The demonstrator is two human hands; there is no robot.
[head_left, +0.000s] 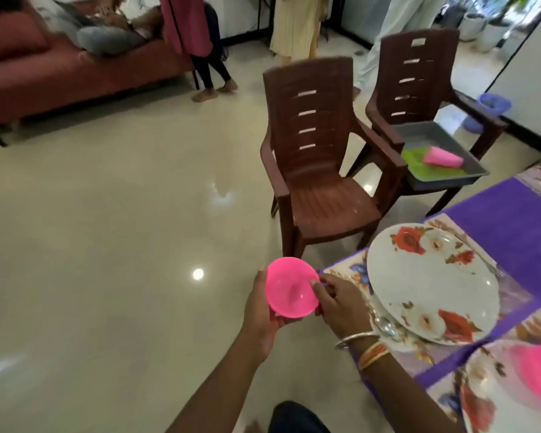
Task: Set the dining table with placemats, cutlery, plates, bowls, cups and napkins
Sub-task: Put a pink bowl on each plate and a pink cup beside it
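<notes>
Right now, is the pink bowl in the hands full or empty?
Empty. The pink bowl tips toward the camera, showing a bare inside; the left hand and right hand hold it.

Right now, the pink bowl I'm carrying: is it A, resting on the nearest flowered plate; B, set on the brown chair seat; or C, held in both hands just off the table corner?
C: the left hand cups the pink bowl from below and the right hand pinches its rim, just off the corner of the table; the flowered plate has nothing on it.
</notes>
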